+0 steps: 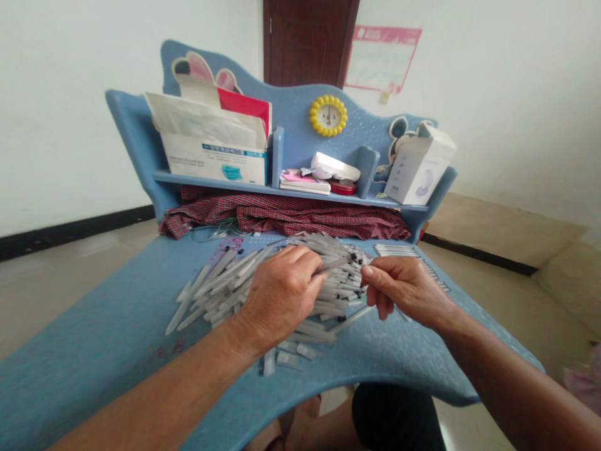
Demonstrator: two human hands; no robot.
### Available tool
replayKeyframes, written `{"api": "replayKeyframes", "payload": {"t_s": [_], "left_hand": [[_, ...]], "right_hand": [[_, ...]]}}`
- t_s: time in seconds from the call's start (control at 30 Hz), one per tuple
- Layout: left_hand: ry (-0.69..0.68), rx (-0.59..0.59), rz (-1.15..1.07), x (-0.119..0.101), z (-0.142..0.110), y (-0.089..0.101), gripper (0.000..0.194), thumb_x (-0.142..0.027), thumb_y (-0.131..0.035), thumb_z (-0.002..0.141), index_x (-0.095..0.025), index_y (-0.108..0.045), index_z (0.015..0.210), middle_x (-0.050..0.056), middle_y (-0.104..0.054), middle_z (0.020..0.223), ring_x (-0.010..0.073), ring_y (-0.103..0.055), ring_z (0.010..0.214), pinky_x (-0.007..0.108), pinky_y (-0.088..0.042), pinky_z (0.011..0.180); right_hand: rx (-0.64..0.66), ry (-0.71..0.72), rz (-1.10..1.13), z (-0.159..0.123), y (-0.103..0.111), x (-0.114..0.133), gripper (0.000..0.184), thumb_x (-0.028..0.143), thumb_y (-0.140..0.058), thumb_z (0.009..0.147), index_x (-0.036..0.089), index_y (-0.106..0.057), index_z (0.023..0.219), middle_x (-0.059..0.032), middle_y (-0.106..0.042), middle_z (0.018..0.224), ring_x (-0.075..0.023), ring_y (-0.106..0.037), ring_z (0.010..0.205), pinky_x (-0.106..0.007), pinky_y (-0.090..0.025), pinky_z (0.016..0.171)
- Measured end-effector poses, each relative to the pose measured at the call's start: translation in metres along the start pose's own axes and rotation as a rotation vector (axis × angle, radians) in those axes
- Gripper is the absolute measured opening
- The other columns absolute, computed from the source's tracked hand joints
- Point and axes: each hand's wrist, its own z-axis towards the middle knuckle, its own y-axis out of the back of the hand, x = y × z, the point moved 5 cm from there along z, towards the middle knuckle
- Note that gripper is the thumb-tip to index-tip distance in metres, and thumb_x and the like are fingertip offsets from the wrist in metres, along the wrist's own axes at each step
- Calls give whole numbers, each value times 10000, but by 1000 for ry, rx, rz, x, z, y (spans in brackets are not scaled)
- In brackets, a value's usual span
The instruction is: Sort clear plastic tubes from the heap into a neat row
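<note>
- Head view, the pile of plastic tubes (323,282): slim, translucent tubes, many with black tips, lie heaped and criss-crossed on a blue desk (94,357).
- The left hand (282,294) rests on top of the pile, its fingers (300,260) curled down and pressed over the tubes.
- The right hand (404,291) is at the pile's right edge, thumb and fingertips (369,272) pressed together in a pinch. A tube appears to run toward them, but what they hold is too small to tell.
- A few loose tubes (288,359) lie just in front of the pile.
- A neat row of tubes (408,258) lies just beyond the pile's right side.
- A red checked cloth (286,216) lies directly behind the pile.
- Further behind the pile, a blue shelf (211,178) holds a box of face masks (213,156), a white box (420,166), and a yellow-rimmed clock (328,116).
</note>
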Motion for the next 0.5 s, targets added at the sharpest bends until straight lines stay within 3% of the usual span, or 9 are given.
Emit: {"api": "replayKeyframes", "payload": {"t_s": [0.23,0.5], "left_hand": [[417,11,-435,25,4,-1,159,-307,-601,752,-157,-650,733,-25,-626,630,117,-549,575,221,-404,550],[522,-54,-677,34,2,-9,146,-285,-633,716,-140,-650,714,-18,-631,652,103,-534,575,204,-409,538]], "right_hand": [[73,119,-339,-4,-6,-8,233,313,-544,842,162,-574,668,35,-518,521,-71,-514,443,-178,-345,418],[223,122,-533,-9,-20,-9,168,266,-543,835,169,-623,723,22,-547,582,-83,-502,531,-195,-346,502]]}}
